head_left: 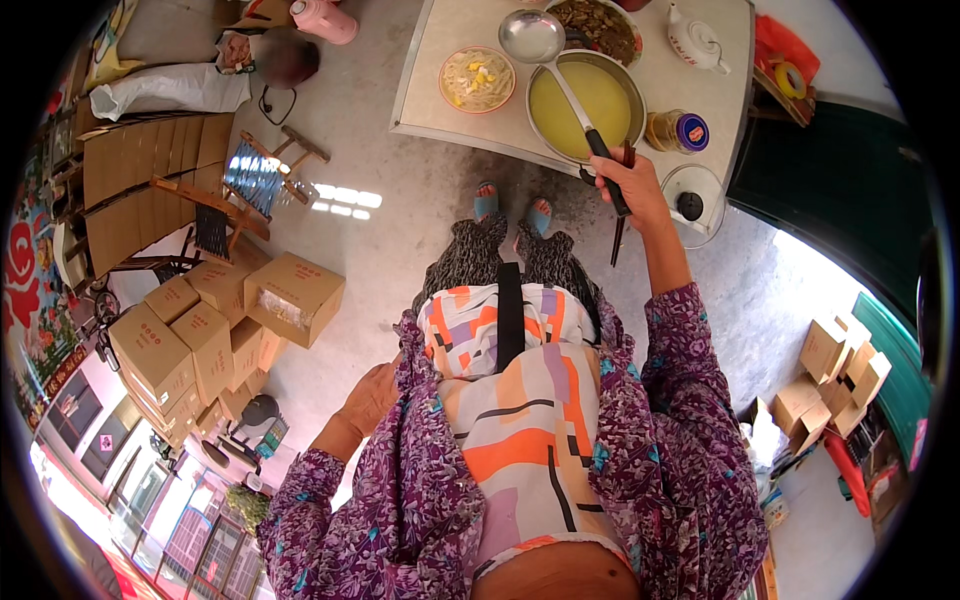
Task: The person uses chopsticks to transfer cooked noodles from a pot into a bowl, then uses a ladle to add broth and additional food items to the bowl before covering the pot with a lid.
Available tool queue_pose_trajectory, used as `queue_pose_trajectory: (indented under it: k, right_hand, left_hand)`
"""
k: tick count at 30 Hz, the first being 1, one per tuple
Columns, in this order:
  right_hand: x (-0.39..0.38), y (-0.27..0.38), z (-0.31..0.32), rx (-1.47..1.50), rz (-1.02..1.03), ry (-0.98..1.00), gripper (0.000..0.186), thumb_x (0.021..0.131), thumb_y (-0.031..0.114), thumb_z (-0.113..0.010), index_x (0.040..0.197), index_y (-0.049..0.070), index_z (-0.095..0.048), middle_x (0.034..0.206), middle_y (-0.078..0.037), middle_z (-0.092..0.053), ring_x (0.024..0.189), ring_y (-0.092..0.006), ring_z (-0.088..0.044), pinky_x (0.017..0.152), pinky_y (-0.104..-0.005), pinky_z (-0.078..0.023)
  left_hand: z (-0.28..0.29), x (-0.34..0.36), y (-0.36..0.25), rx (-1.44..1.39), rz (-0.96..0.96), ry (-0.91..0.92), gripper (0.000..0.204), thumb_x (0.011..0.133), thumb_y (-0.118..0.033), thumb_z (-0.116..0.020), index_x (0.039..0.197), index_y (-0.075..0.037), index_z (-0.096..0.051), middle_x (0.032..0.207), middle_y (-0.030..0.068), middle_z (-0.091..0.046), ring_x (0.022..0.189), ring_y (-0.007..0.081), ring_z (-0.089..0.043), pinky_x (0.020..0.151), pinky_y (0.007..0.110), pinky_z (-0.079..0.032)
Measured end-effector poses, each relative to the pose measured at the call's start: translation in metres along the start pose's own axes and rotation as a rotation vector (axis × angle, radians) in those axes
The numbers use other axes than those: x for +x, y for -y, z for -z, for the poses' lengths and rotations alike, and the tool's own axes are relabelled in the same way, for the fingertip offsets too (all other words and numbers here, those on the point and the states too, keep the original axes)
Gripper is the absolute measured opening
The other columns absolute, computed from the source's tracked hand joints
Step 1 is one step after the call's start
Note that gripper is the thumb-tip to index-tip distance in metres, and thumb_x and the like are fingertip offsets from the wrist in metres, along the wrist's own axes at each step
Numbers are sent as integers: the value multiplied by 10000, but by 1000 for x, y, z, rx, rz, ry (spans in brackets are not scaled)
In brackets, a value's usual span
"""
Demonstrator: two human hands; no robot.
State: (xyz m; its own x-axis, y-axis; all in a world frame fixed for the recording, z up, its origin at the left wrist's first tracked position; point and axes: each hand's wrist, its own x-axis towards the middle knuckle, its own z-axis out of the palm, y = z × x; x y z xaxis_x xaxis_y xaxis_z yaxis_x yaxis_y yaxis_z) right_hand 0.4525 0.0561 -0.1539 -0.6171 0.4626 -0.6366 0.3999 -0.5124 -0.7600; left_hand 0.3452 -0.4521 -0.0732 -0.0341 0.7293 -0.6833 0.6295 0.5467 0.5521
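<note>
My right hand (636, 188) is closed round the black handle of a metal ladle (574, 100), with a pair of dark chopsticks (618, 238) held in the same grip. The ladle reaches away over a pot (640, 110) of yellow liquid, its round bowl beyond the pot's far left rim. To the left stands a bowl of pale noodles (478, 82) with yellow bits on top. At my left side hangs my left hand (372, 400), low beside my shirt and away from the table. Its fingers are mostly hidden.
On the table (430, 115) are a dish of brown food (600, 25), a white teapot (697, 42) and a jar (676, 132). A glass lid (692, 205) lies at the right edge. Cardboard boxes (200, 345) and a wooden folding stool (250, 180) stand to the left.
</note>
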Motion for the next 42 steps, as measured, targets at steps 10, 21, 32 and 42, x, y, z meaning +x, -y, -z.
queue_pose_trajectory:
  k: [10, 21, 32, 42]
  right_hand:
    - [-50, -14, 39, -92, -11, -102, 225, 839, 200, -640, 949, 3, -626, 626, 3, -544, 489, -64, -481, 455, -196, -375]
    - [-57, -57, 44, -1180, 226, -459, 205, 775, 220, -647, 894, 66, -587, 795, -100, -644, 691, -314, -627, 601, -441, -474]
    - [-60, -71, 50, -1261, 195, -497, 287, 778, 209, -628, 1028, 103, -536, 897, -138, -651, 769, -362, -630, 661, -481, -479]
    - [-71, -50, 56, -379, -10, -171, 255, 817, 224, -623, 1010, 75, -551, 738, -191, -638, 666, -397, -618, 603, -481, -459]
  left_hand:
    - [3, 2, -1, -19, 28, 31, 538, 825, -113, -486, 1331, 20, -360, 1204, 187, -516, 1097, 315, -511, 996, 355, -399]
    - [8, 2, 3, 40, -12, 17, 496, 800, -158, -540, 1275, -45, -453, 1198, 169, -534, 1111, 336, -514, 996, 368, -404]
    - [8, 5, 6, -39, -35, -11, 484, 831, -167, -513, 1297, -54, -442, 1228, 161, -521, 1134, 317, -499, 1010, 357, -379]
    - [15, 9, 7, -192, 44, 34, 450, 892, -188, -469, 1323, -65, -428, 1259, 142, -502, 1176, 294, -462, 1038, 344, -338]
